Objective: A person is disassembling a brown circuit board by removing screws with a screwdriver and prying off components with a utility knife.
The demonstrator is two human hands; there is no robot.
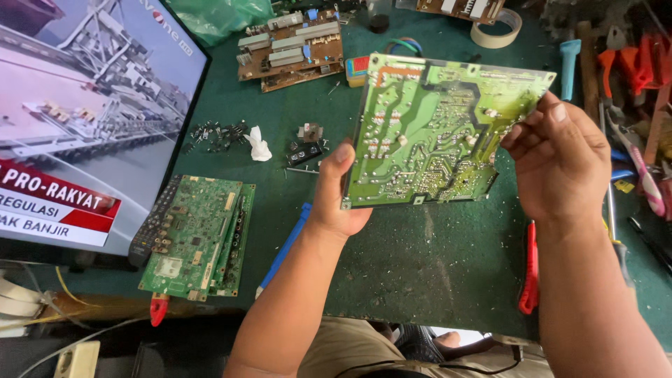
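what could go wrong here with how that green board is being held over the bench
The large green circuit board is pinched only at its edges by the left hand and right hand, so it might slip onto the green bench mat. Its solder side faces the person, and sharp solder points could prick fingertips. Small loose parts and the smaller green board lie nearby and could get knocked.
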